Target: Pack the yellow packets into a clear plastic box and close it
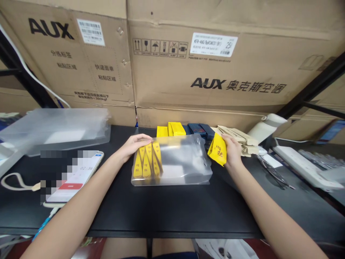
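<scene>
Between the front and back edges of the worktop [167,212], a clear box [178,162] is lying with yellow packets [146,162] at its left end, where the left hand [134,145] is gripping, likely for steadiness; the right hand [233,149] is pinching another packet [218,150] beside its right end.

"How does the clear rectangular plastic case [185,153] sit?"
"On the black worktop [172,212], yellow wedge-shaped packets [146,167] lined up in its left end."
"And the loose yellow printed packet [217,150]?"
"Tilted, held near the case's right end."

2 bare hands [134,145] [233,151], well apart
</scene>
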`<state>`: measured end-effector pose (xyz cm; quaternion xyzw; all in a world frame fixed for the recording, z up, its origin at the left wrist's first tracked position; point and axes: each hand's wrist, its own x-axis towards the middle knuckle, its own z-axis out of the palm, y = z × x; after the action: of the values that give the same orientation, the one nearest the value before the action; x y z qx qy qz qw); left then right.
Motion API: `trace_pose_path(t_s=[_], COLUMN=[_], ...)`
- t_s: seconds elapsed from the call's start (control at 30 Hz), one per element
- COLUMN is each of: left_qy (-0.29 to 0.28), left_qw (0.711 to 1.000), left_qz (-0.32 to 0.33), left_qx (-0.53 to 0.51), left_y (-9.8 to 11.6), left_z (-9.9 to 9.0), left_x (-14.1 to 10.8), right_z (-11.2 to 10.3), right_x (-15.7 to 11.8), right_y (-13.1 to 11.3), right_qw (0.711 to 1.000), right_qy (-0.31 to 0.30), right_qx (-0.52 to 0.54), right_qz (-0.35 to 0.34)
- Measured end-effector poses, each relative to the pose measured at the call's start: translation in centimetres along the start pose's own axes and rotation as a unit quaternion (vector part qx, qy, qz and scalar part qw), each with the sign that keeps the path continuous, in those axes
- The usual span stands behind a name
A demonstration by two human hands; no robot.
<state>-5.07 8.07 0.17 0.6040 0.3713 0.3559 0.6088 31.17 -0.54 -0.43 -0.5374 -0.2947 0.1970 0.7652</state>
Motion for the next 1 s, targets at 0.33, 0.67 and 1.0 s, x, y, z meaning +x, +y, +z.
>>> trace_pose_path(t_s=[0.33,0.67,1.0], left_qy=[0.062,0.114,0.131], left_qw=[0.994,0.987,0.983], left_qz=[-0.030,-0.016,-0.003], left_qx=[-0.083,-0.116,-0.130], left_y=[0.5,0.4,0.6], left_z=[0.0,0.0,0.4], left_x=[-0.2,-0.1,-0.3], right_z=[1.0,1.5,1.5], right_x=[-1.3,-2.9,-3.9], right_y=[-0.7,-0.8,-2.0], right_qw=[0.998,0.979,0.903], right_qy=[0.049,-0.189,-0.383], right_qx=[0.007,-0.049,-0.022], right_qz=[-0.028,0.059,0.194])
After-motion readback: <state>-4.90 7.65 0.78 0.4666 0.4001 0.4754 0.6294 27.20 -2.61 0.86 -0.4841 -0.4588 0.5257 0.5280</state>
